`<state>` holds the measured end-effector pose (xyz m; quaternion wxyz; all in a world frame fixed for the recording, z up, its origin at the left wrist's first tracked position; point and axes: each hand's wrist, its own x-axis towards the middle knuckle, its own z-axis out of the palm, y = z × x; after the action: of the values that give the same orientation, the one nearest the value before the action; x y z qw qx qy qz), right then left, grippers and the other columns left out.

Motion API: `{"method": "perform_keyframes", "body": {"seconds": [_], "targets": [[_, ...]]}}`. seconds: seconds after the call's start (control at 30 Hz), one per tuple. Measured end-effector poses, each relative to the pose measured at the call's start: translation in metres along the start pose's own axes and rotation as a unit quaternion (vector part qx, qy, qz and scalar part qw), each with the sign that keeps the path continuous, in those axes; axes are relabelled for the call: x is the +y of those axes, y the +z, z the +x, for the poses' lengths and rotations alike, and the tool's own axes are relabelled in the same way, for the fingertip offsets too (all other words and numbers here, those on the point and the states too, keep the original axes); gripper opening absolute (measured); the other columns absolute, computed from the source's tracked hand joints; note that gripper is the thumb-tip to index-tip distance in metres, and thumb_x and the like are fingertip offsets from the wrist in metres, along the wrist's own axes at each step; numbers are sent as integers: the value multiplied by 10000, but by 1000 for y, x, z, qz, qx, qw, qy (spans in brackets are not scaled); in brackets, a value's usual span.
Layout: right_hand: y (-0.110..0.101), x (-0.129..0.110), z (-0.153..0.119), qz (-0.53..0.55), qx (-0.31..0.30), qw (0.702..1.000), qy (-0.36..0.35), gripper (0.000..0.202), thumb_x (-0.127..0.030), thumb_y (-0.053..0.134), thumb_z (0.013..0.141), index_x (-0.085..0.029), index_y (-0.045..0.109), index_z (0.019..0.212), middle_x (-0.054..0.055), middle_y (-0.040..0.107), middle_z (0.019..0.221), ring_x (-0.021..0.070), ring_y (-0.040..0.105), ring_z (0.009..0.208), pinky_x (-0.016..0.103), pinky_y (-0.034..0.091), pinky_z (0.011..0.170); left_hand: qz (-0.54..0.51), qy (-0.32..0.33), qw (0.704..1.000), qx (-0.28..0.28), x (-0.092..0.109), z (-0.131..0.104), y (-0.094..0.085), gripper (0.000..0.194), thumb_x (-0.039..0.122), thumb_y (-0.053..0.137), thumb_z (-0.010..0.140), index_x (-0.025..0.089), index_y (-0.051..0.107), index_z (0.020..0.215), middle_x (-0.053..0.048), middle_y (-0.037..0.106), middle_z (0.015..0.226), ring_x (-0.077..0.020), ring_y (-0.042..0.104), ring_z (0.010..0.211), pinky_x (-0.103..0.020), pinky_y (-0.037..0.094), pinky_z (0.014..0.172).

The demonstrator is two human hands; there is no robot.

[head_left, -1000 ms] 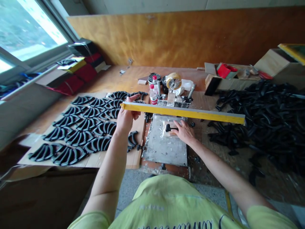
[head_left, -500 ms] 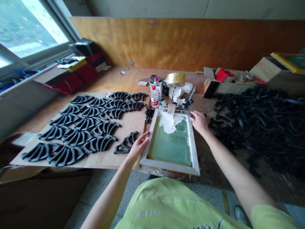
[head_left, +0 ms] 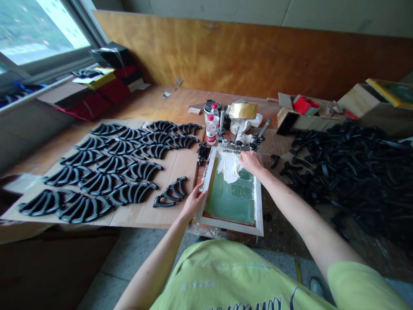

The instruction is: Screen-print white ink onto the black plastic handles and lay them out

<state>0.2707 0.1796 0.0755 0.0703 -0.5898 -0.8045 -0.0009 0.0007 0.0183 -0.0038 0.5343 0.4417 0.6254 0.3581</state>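
Observation:
A screen printing frame (head_left: 260, 206) with pale rims and green mesh lies in front of me. Thick white ink (head_left: 230, 168) is smeared over the mesh's far end. My left hand (head_left: 195, 200) holds the frame's left rim, its thumb by the top edge. Over the far right corner of the mesh, my right hand (head_left: 251, 162) is closed beside the ink; what its fingers hold is hidden. Metal clamps (head_left: 240, 144) stand at the frame's far end. Left of the frame, curved black plastic parts (head_left: 169, 193) are arranged in fans on cardboard (head_left: 176, 165).
A big heap of black parts (head_left: 351, 172) covers the right side. Behind the frame stand red-capped bottles (head_left: 211, 131), a dark tub (head_left: 209, 107) and a roll of tape (head_left: 243, 110). An open carton (head_left: 300, 120) is at back right; boxes (head_left: 111, 92) sit at back left.
My right hand has moved left from the right rim to the ink and closed. The beige scraper that stood there no longer shows. My left hand has shifted slightly toward me along the rim.

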Motion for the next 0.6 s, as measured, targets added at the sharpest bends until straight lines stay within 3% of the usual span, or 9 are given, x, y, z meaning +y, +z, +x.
{"method": "perform_keyframes", "body": {"seconds": [0.1,0.2,0.3,0.37,0.5,0.6], "targets": [[7,-15,-19,-18,2,999,-41,132,-180,540,907,-126,661,900,114,673,904,202,514,900,283,299,659,-20,-1,1000,3,2,-1,1,643,513,621,816,179,545,1360,-17,654,807,-160,608,735,-249,479,685],[6,-26,-44,-1,-18,988,-151,191,-171,500,931,-145,661,830,83,654,853,194,512,902,279,289,642,-34,-2,999,10,4,-3,1,611,495,657,793,188,588,1317,-10,658,764,-169,618,735,-258,493,699],[-7,-18,-58,26,-53,961,-269,229,-153,486,937,-164,660,788,58,633,812,173,513,865,268,286,633,-39,-2,999,16,6,-4,2,606,488,664,788,185,595,1308,-10,665,762,-173,627,743,-265,504,710],[-15,-11,-56,42,-73,948,-308,198,-173,530,921,-175,656,769,44,627,797,164,513,838,262,283,622,-41,2,999,18,7,-5,2,604,488,668,784,184,599,1301,-13,673,776,-178,634,760,-268,509,715],[-13,-13,-42,38,-35,970,-239,118,-199,581,896,-170,665,819,53,640,842,187,523,875,268,311,630,-41,3,999,25,8,-6,1,594,490,685,768,183,622,1272,-20,681,796,-184,643,776,-266,514,707],[-5,-23,-52,16,-27,974,-225,173,-135,507,915,-154,675,878,78,644,914,214,522,944,283,360,689,-42,-12,999,30,8,-7,1,617,497,694,756,179,619,1279,-24,682,796,-180,643,750,-255,507,673]]}}
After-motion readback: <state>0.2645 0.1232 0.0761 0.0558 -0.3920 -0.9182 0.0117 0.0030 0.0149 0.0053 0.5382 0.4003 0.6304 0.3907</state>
